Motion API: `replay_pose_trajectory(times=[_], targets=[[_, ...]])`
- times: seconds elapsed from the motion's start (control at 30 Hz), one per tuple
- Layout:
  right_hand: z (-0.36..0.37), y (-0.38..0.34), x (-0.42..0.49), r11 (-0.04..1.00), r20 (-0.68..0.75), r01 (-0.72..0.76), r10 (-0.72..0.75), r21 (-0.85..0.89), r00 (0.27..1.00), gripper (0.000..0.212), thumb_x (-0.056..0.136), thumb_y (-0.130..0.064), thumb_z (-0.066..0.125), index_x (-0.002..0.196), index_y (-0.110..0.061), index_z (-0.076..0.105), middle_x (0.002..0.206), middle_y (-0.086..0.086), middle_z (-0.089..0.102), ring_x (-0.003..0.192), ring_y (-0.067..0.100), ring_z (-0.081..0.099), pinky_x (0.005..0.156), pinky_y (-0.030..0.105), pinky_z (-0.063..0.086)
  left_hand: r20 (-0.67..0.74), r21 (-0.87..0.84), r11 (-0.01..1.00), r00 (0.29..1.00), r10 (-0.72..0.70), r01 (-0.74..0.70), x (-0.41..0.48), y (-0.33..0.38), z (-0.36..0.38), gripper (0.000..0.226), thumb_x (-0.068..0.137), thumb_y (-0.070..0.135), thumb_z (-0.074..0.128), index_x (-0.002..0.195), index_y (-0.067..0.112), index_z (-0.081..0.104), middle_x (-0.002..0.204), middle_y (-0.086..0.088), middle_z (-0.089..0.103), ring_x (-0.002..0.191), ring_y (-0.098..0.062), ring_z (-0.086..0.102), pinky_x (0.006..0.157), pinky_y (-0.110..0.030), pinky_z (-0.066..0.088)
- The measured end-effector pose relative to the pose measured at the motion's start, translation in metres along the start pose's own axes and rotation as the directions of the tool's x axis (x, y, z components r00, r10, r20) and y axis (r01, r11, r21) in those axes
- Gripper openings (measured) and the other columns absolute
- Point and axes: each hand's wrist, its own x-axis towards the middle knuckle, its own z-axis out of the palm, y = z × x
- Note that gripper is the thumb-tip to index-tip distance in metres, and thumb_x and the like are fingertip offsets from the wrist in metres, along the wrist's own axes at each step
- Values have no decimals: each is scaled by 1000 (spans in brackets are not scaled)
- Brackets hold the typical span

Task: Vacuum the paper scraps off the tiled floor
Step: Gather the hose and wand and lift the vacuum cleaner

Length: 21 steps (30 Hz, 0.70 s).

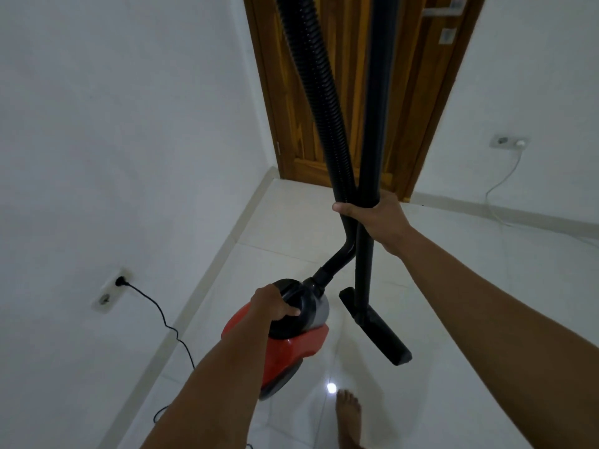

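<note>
A red and black vacuum cleaner [291,348] hangs above the white tiled floor [453,286]. My left hand [272,306] grips its black top handle. My right hand [376,218] is closed around both the ribbed black hose [314,92] and the straight black wand [376,108], which rise out of the top of the view. The wand's flat floor nozzle [376,328] dangles just above the tiles, to the right of the vacuum body. No paper scraps show on the visible floor.
The vacuum's black cord [162,315] runs from a wall socket [111,290] on the left down along the skirting. A wooden door [356,92] stands ahead. A white plug and cable [505,176] hang on the right wall. My bare foot [348,416] is below.
</note>
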Motion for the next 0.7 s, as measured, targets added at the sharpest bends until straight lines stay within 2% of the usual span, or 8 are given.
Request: replay_pose_trajectory(times=[0.2, 0.3, 0.4, 0.57, 0.63, 0.7], targets=[[9, -18, 131, 999, 104, 32, -30, -17, 994, 28, 77, -30, 90, 98, -23, 73, 97, -5, 75, 89, 4, 72, 79, 20, 60, -12, -86, 995, 999, -47, 46, 81, 37, -61, 81, 73, 54, 85, 135, 11, 57, 126, -9, 65, 114, -26, 63, 87, -29, 49], [19, -19, 191, 999, 132, 33, -32, -8, 991, 36, 75, -30, 91, 105, -22, 74, 103, -6, 75, 96, 5, 72, 85, 23, 60, -26, -84, 994, 997, -66, 64, 120, 49, -90, 82, 74, 55, 84, 136, 10, 55, 127, -9, 66, 116, -26, 63, 85, -28, 47], [34, -19, 252, 1000, 145, 18, -17, -11, 989, 53, 72, -32, 93, 118, -15, 73, 110, -5, 75, 101, 6, 71, 91, 26, 59, -10, -90, 994, 997, -70, 69, 169, 59, -124, 85, 73, 57, 83, 137, 10, 54, 128, -9, 65, 117, -26, 63, 88, -30, 50], [67, -17, 361, 999, 154, -29, 32, -21, 988, 48, 68, -36, 94, 110, -27, 72, 107, -11, 74, 97, -1, 70, 86, 19, 56, 23, -100, 991, 996, -85, 87, 265, 72, -184, 85, 72, 58, 83, 137, 10, 56, 128, -10, 66, 117, -26, 64, 93, -32, 53], [82, -19, 406, 998, 157, -61, 65, -29, 985, 54, 66, -37, 95, 113, -25, 71, 109, -11, 74, 99, 0, 69, 87, 20, 56, 39, -93, 993, 996, -76, 79, 302, 77, -209, 84, 73, 57, 83, 138, 12, 56, 129, -10, 66, 118, -27, 64, 94, -32, 52], [95, -25, 448, 995, 160, -93, 96, -23, 982, 54, 67, -35, 95, 114, -25, 70, 107, -12, 72, 94, -5, 68, 81, 14, 55, 60, -81, 992, 994, -90, 95, 336, 82, -237, 83, 73, 58, 82, 137, 13, 57, 127, -9, 67, 116, -26, 64, 94, -31, 52]])
